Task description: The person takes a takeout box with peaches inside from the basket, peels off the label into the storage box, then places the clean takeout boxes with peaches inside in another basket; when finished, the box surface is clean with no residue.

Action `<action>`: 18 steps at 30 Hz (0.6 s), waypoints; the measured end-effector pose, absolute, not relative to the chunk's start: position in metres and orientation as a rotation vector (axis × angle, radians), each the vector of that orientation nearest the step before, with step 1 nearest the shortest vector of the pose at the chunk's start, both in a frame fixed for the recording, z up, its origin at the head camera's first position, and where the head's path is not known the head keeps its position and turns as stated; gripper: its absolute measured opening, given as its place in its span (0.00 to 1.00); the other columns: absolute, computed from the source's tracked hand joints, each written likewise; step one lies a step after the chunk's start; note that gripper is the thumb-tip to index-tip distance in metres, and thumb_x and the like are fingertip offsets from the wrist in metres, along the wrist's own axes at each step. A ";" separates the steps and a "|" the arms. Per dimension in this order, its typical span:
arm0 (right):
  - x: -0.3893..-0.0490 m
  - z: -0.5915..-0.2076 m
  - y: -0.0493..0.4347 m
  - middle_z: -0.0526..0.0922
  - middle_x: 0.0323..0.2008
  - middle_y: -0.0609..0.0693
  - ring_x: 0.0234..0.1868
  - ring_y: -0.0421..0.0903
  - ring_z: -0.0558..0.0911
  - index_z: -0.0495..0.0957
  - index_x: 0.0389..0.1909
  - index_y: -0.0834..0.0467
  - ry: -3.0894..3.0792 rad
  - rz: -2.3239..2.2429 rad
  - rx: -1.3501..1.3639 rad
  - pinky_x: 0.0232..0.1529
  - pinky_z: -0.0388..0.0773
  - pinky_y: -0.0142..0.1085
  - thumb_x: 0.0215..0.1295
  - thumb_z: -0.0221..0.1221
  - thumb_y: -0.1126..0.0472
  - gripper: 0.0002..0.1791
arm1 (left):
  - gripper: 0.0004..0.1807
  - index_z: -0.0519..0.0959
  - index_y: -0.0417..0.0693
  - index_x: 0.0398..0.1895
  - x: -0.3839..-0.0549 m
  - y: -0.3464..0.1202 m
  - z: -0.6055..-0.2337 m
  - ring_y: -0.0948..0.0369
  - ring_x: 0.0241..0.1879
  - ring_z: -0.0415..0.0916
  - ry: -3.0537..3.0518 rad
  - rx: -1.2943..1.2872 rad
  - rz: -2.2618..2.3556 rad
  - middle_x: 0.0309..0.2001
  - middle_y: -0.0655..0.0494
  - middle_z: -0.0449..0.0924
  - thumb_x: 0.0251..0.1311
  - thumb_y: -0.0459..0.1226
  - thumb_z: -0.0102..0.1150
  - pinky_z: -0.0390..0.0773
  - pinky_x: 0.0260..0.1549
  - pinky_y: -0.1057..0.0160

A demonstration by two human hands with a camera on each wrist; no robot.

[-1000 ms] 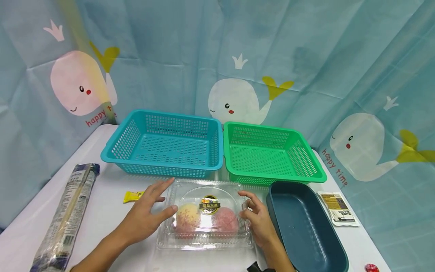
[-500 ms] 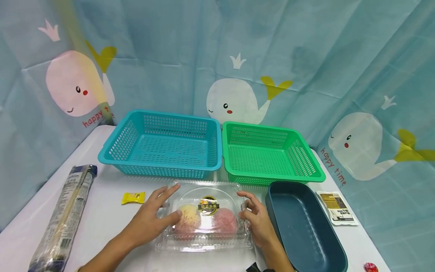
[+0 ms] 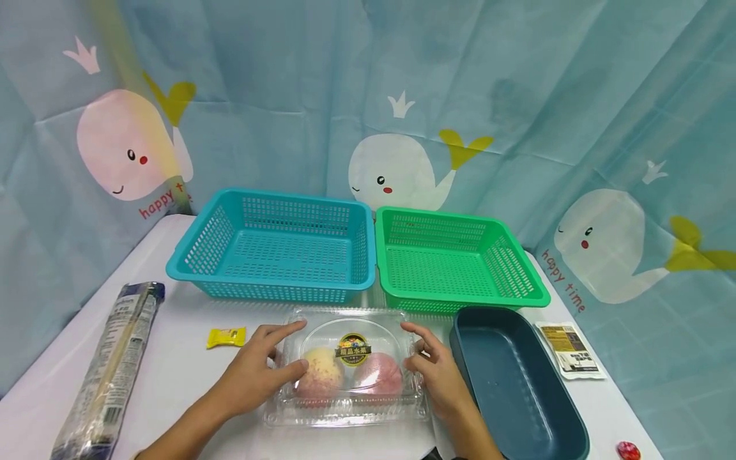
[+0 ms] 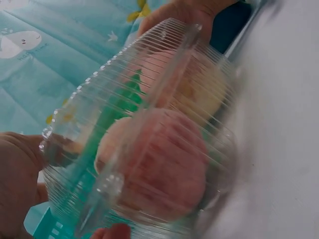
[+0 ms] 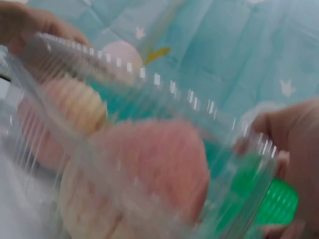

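Note:
A clear plastic fruit box (image 3: 352,329) with a ribbed rim and a black-and-gold label lies at the front middle of the table in the head view. Through its lid show two peaches, one yellowish with pink (image 3: 319,374) and one pink (image 3: 379,374). My left hand (image 3: 253,370) holds the box's left side, thumb and index finger on the lid, the other fingers bent at its side. The right hand (image 3: 438,370) grips the right side with curled fingers. Both wrist views show the pink peach (image 4: 159,164) large behind the ribbed wall, blurred in the right one.
Behind stand a blue basket (image 3: 276,291) and a green basket (image 3: 460,300). A dark blue tub (image 3: 517,390) is close beside my right hand. Left lie a long noodle packet (image 3: 115,364) and a yellow wrapped snack (image 3: 226,337). A brown-and-white sachet (image 3: 569,350) and red candy (image 3: 628,450) lie right.
My left hand has come in from a spread pose, its index finger and thumb now further over the lid's left part. The right hand stays at the right side.

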State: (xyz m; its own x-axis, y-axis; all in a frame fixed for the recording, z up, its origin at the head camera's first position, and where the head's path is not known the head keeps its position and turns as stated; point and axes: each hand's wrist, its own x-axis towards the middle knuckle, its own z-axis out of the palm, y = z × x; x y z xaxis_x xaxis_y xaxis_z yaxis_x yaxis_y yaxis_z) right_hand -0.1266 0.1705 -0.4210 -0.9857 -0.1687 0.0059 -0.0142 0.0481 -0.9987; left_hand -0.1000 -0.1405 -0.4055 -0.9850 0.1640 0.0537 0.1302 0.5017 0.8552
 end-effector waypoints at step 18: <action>-0.123 -0.352 0.172 0.74 0.48 0.56 0.37 0.51 0.74 0.77 0.60 0.45 2.654 -1.632 -0.275 0.29 0.74 0.42 0.59 0.64 0.66 0.27 | 0.34 0.72 0.51 0.63 -0.104 -0.140 -0.406 0.57 0.21 0.66 2.314 0.088 1.809 0.45 0.39 0.61 0.51 0.37 0.72 0.71 0.11 0.64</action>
